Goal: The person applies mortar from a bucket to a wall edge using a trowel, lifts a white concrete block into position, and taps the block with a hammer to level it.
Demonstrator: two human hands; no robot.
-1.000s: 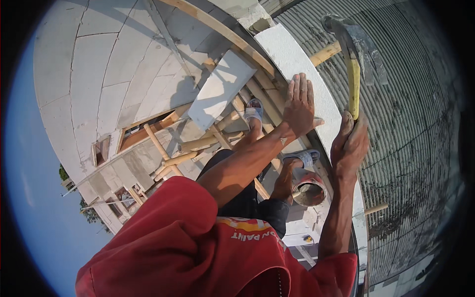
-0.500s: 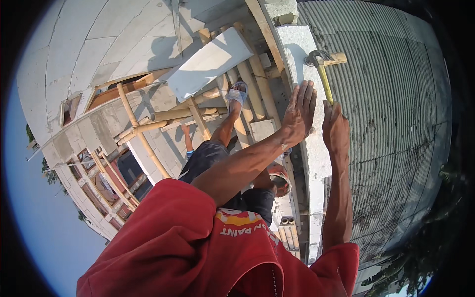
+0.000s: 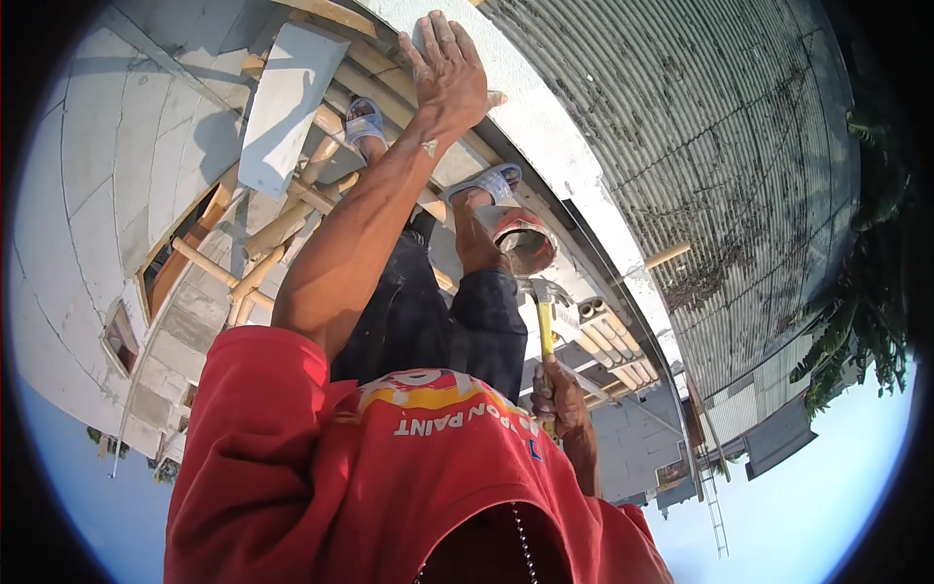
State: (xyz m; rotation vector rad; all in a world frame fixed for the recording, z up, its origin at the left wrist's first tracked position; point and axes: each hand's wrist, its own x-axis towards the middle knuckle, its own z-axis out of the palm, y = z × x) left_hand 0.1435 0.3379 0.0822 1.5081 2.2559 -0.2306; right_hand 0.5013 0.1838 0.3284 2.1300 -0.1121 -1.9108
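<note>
The left hand (image 3: pixel 449 86) lies flat at the inner edge of the white wall (image 3: pixel 574 161), fingers spread and gripping nothing; how hard it presses I cannot tell. The right hand (image 3: pixel 566 401) has its fingers wrapped round the yellow handle of the hammer (image 3: pixel 546 326), which stands head up inside the wall's inner edge, close to the dark trousers (image 3: pixel 486 316) and near the bucket (image 3: pixel 526 243). A careless swing could knock the bucket or catch the leg, since both are so near the hammer's head. The open sandals (image 3: pixel 365 122) among round poles (image 3: pixel 277 231) might slip, and the left palm, clasping nothing, would give poor hold against a fall
</note>
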